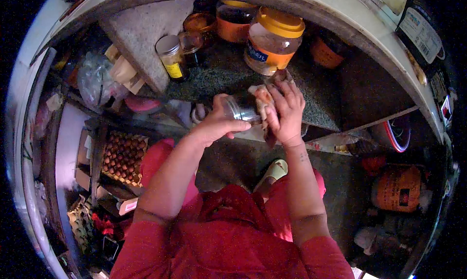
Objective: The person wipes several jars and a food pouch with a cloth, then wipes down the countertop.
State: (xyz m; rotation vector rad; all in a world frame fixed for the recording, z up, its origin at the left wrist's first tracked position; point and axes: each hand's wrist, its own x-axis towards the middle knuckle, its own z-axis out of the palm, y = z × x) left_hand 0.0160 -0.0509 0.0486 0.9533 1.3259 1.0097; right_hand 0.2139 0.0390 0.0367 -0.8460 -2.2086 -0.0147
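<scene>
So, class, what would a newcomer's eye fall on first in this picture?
Probably the big yellow-lidded jar on the shelf, near the top. Next, mid-picture, the left hand holds a smaller jar while the right hand holds a cloth against its end. The eggs at left also stand out.

Dim light leaves the shelf (316,104) murky, and coloured grain speckles the darker areas. Small highlights glint on the held clear jar (242,109). Fisheye distortion bows the surface (361,17) above into an arc (black fills the corners), with bluish fringing along the left edge.
</scene>
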